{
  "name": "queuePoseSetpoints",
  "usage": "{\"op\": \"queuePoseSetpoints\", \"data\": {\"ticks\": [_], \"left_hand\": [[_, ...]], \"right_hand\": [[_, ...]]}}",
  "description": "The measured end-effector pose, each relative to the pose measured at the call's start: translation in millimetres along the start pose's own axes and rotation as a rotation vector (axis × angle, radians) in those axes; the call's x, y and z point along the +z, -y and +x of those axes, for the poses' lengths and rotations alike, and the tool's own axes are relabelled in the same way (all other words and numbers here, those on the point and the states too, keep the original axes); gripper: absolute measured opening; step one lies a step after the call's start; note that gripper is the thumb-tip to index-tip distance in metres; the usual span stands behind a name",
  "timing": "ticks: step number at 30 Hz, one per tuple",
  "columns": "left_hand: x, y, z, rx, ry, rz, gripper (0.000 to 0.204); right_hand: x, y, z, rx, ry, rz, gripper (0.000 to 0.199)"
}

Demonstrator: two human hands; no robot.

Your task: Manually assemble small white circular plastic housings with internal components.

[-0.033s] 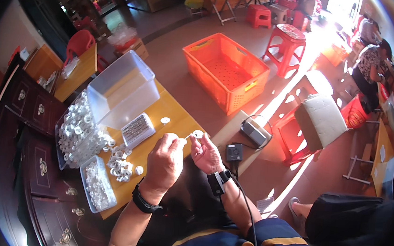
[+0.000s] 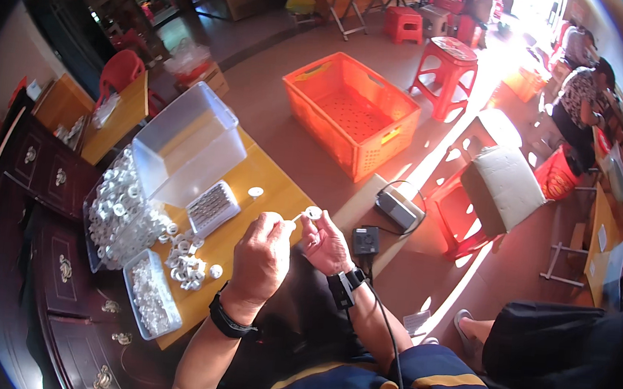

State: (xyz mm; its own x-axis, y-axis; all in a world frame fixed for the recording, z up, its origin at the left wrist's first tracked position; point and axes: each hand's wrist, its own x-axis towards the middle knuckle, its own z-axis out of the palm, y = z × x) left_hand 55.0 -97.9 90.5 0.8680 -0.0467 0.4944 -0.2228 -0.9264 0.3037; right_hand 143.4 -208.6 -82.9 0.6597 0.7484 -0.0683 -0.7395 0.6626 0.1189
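Observation:
In front of me, above the table's near right corner, both hands are raised close together. My left hand (image 2: 262, 253) is closed in a pinch on a thin white stick-like piece (image 2: 297, 218), which points at the other hand. Between the fingertips of my right hand (image 2: 327, 249) is a small round white part (image 2: 313, 213) with a dark middle. The stick-like piece reaches close to that part; I cannot tell whether they touch. A loose white disc (image 2: 255, 192) lies on the yellow wooden table (image 2: 273, 169), and a pile of white rings (image 2: 187, 261) lies left of my left hand.
A shallow tray of small whitish pieces (image 2: 151, 295), a small box of metallic pieces (image 2: 213, 208), a heap of white rings (image 2: 114, 207) and a clear bin (image 2: 186, 143) crowd the table. Beyond stand an orange crate (image 2: 360, 150) and red stool (image 2: 448, 77). A cable (image 2: 392, 327) hangs by my right wrist.
The surroundings have shifted slightly to the left in the view. Both hands keep their hold and their place in the picture.

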Motion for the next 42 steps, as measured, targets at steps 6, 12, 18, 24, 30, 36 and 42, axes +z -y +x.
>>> {"op": "queuePoseSetpoints", "data": {"ticks": [6, 12, 18, 24, 30, 36, 42], "left_hand": [[31, -13, 3, 0.053, 0.0, -0.062, 0.014], [37, -25, 21, 0.082, 0.006, -0.124, 0.018], [29, -34, 26, 0.096, -0.051, -0.102, 0.018], [17, -49, 15, 0.096, -0.037, -0.21, 0.021], [3, -55, -4, 0.08, 0.013, -0.237, 0.023], [-2, -52, -19, 0.04, 0.043, -0.277, 0.025], [-9, -50, -30, 0.012, 0.056, -0.279, 0.024]], "right_hand": [[-11, 24, -21, -0.1, -0.063, -0.039, 0.033], [-18, 27, -23, -0.112, -0.009, 0.003, 0.033], [-23, 42, -17, -0.154, 0.023, 0.045, 0.038], [-15, 90, -4, -0.295, 0.333, 0.367, 0.039], [20, 118, 2, -0.383, 0.543, 0.587, 0.037], [22, 150, -1, -0.56, 0.615, 0.386, 0.039], [19, 152, 2, -0.584, 0.615, 0.33, 0.04]]}}
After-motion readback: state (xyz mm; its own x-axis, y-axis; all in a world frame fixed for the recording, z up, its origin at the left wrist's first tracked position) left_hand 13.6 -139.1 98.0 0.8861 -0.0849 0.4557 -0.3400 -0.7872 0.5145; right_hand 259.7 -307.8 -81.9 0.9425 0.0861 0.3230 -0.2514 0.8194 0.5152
